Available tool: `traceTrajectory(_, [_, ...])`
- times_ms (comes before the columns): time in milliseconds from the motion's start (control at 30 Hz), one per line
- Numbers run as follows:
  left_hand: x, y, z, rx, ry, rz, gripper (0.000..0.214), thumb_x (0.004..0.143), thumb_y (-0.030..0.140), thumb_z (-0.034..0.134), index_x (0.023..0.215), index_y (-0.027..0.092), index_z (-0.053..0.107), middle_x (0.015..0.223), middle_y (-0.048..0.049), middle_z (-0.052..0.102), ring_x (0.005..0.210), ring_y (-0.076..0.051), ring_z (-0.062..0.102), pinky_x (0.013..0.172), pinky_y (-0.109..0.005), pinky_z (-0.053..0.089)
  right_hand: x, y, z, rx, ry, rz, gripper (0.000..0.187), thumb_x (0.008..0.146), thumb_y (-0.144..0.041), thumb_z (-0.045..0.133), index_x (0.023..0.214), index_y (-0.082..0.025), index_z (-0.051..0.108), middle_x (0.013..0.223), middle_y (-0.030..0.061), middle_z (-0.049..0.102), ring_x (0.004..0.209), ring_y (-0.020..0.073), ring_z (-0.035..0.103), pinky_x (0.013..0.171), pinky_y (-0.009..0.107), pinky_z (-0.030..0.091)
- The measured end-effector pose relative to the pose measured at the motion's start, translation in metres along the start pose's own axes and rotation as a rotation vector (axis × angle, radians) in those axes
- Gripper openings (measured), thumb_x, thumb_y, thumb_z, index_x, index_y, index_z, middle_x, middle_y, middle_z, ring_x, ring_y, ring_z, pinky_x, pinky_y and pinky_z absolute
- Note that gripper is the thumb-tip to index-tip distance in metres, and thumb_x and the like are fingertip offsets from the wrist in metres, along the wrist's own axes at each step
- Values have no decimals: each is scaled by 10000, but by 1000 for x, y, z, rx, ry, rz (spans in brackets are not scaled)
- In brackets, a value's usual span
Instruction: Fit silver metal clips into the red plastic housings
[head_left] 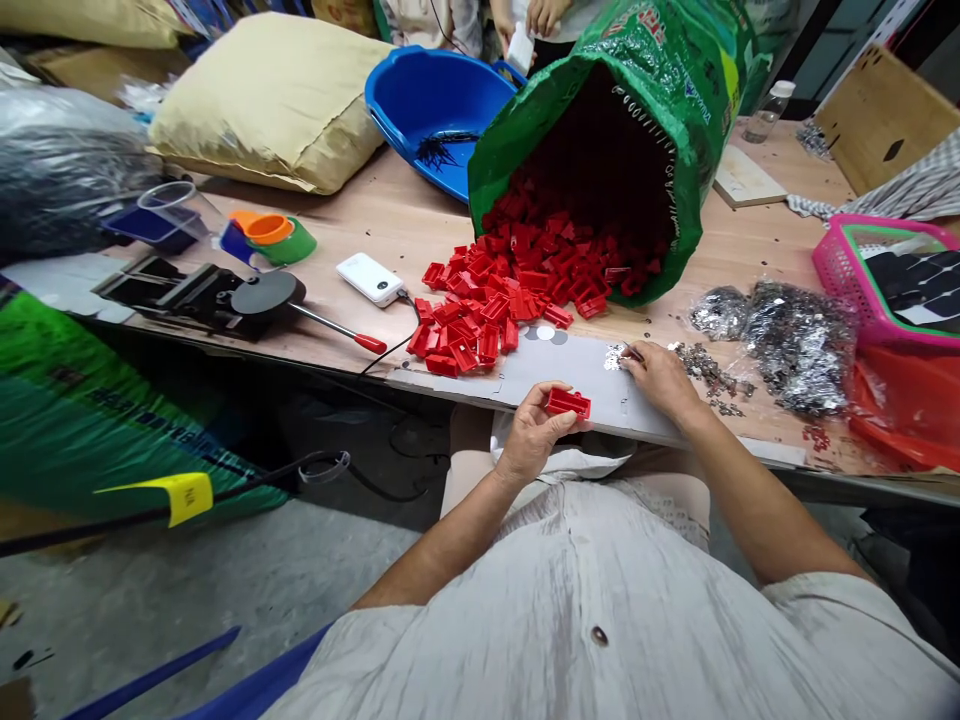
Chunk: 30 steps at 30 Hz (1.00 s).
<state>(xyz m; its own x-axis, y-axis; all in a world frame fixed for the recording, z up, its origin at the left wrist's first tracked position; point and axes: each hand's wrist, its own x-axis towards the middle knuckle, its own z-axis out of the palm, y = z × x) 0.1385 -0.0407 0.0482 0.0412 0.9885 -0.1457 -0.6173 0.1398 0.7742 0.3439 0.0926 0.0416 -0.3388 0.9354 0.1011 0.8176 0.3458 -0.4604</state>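
My left hand (534, 430) grips a red plastic case (568, 403), its hollow side facing up, just above the table's front edge. To the right, my right hand (660, 378) has its fingers pinched together over a small cluster of shiny metal pieces (615, 357) on a grey board (574, 375). Something thin and dark shows at those fingertips, too small to name. Beyond my left hand, a heap of red plastic cases (491, 305) spills from a green woven sack (686, 130) lying on its side.
Loose metal parts (709, 370) and a plastic bag of metal parts (799, 345) lie right, beside a pink basket (847, 275). Left are a white power bank (370, 278) with a cable and a lever press (217, 295). A blue basin (405, 95) stands behind; another person's hands (544, 15) show beyond.
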Motion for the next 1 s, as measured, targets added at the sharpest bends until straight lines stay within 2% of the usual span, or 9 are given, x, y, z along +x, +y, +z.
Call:
traceTrajectory(233, [0,4,0,-44,-17,-48,539,733,229,772,1231,255,566,944,-5,644,911,-177,675,850,-412,590,10,0,6,-1,-36,-30,67,857,-242,571,820,-211,617,868,61,677,837,219,605,788,331,430])
traceTrajectory(467, [3,6,0,-57,14,-50,609,740,193,740,1313,272,550,976,-11,643,913,-180,674,847,-390,581,1,-1,-9,153,22,113,88,841,-277,575,901,-221,605,880,48,697,802,214,615,748,326,430])
traceTrajectory(600, [6,7,1,-52,20,-41,560,740,205,744,1279,239,594,1019,-40,661,899,-167,663,804,-333,573,-14,-6,-19,348,-42,35,161,845,-327,599,949,-211,640,896,35,692,792,190,608,737,312,443])
traceTrajectory(733, [10,5,4,-35,10,-23,535,760,278,758,1274,249,615,973,-22,656,830,-129,642,752,-277,546,-38,-32,-29,517,-153,-87,225,894,-383,590,1007,-212,684,941,41,700,791,176,601,704,295,451])
traceTrajectory(900, [12,1,8,41,-7,36,544,745,319,787,1264,262,633,892,13,639,786,-95,591,752,-237,501,-60,-66,-33,435,-82,-186,146,913,-334,591,964,-223,672,856,34,690,683,154,570,656,289,459])
traceTrajectory(1000, [11,2,11,55,-22,45,549,736,323,797,1258,264,639,871,20,633,782,-92,576,753,-228,488,-63,-73,-30,412,-55,-271,128,930,-311,564,915,-235,665,872,51,692,751,183,613,697,315,495])
